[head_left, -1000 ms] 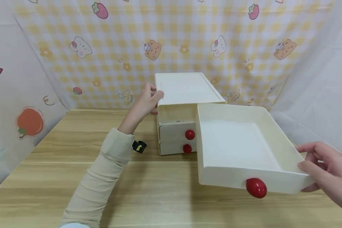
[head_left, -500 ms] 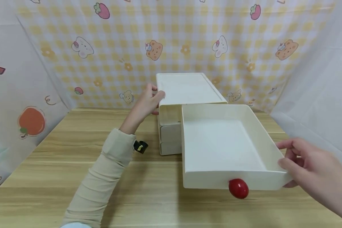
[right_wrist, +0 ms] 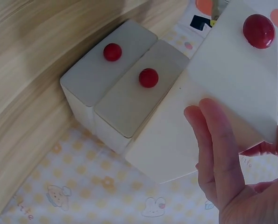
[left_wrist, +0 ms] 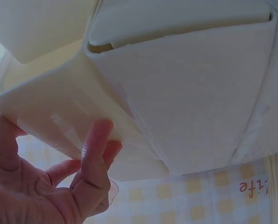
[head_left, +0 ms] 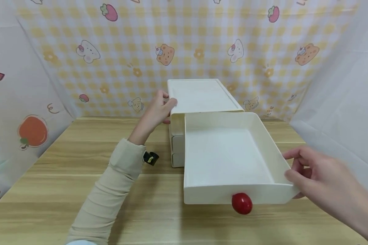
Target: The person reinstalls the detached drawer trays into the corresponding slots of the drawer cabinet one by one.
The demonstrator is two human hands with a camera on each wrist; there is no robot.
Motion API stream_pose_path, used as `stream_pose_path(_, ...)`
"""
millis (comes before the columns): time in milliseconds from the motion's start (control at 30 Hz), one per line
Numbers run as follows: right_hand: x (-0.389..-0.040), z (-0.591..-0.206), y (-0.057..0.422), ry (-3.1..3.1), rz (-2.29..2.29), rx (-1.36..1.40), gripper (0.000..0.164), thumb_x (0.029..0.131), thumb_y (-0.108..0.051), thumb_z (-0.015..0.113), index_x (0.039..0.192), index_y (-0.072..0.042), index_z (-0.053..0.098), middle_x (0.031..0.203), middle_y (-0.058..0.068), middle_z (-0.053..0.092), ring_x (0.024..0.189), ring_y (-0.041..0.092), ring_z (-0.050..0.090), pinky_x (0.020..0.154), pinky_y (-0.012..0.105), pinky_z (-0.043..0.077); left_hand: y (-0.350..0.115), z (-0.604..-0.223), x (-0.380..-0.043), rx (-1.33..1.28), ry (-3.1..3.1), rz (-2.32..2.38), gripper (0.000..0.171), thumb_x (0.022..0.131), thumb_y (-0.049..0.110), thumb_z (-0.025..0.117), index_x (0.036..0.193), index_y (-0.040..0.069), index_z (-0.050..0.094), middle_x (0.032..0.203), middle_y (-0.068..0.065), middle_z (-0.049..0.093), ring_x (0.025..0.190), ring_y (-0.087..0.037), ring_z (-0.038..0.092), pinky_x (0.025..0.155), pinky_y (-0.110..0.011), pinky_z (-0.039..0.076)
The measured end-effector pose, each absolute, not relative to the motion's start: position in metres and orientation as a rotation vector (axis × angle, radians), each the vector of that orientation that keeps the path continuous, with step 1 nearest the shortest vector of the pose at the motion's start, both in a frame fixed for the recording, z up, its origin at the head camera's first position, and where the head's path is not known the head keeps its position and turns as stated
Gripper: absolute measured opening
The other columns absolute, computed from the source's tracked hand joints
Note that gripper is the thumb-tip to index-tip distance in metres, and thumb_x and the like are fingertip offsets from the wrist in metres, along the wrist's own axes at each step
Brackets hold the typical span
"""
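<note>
A cream drawer (head_left: 224, 156) with a red round knob (head_left: 242, 203) is held up in front of a cream drawer cabinet (head_left: 203, 95). My right hand (head_left: 316, 173) pinches its right wall near the front corner. The drawer's back end lies at the cabinet's top opening. My left hand (head_left: 156, 109) holds the cabinet's upper left edge, thumb on top and fingers along the side. In the left wrist view, its fingers (left_wrist: 96, 149) rest against the side wall. Two lower drawers (right_wrist: 129, 88) with red knobs sit closed in the cabinet, mostly hidden in the head view.
The cabinet stands on a wood-grain table (head_left: 110, 197). Behind it hangs a yellow checked cloth (head_left: 187, 41) with cartoon prints. White cloth (head_left: 27, 85) lines the left side. A black strap (head_left: 151, 158) shows at the left sleeve cuff.
My right hand has moved the drawer leftward, squaring it up with the cabinet's top opening. It now covers the lower knobs in the head view. My left hand has stayed on the cabinet.
</note>
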State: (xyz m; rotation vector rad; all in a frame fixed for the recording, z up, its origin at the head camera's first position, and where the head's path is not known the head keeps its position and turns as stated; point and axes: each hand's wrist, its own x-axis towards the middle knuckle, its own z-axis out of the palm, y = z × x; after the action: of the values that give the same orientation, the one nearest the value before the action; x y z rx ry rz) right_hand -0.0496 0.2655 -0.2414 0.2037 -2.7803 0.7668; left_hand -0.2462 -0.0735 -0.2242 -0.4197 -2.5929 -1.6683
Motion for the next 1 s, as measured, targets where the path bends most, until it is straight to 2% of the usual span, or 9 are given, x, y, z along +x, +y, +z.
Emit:
stream_pose_path(300,-0.05,-0.24,0.253,-2.798,0.741,0.216,0.027,0.085,-0.005,0.06,0.108,-0.017,0.055,0.072,0.0,0.054,0.051,0.006,0.055,0.047,0.024,0.052,-0.073,-0.224,-0.245,-0.433,-2.602,-1.665,0.038,0.09,0.028,0.041,0.118,0.005,0.033,0.11,-0.015,0.051,0.084,-0.024,0.054,0.063,-0.033,0.057)
stream_pose_path(500,-0.051,-0.234,0.243,-2.84,0.766,0.215,0.026,0.085,-0.005,0.056,0.11,-0.014,0.054,0.069,0.003,0.054,0.05,0.005,0.058,0.047,0.023,0.052,-0.073,-0.225,-0.244,-0.44,-2.593,-1.664,0.038,0.09,0.028,0.041,0.118,0.004,0.032,0.111,-0.016,0.051,0.086,-0.025,0.056,0.063,-0.032,0.057)
stream_pose_path(700,-0.058,-0.23,0.235,-2.871,0.768,0.221,0.025,0.086,-0.005,0.051,0.111,-0.01,0.053,0.066,0.004,0.053,0.049,0.005,0.06,0.047,0.021,0.052,-0.074,-0.226,-0.245,-0.425,-2.597,-1.652,0.038,0.09,0.029,0.041,0.118,0.005,0.033,0.107,-0.014,0.052,0.084,-0.024,0.056,0.066,-0.038,0.058)
stream_pose_path(1000,-0.071,-0.224,0.23,-2.915,0.819,0.2,0.029,0.089,-0.009,0.048,0.117,-0.003,0.05,0.07,0.006,0.053,0.051,0.008,0.063,0.049,0.023,0.051,-0.074,-0.225,-0.244,-0.431,-2.591,-1.652,0.038,0.09,0.029,0.042,0.118,0.005,0.033,0.107,-0.014,0.053,0.085,-0.023,0.055,0.062,-0.032,0.057)
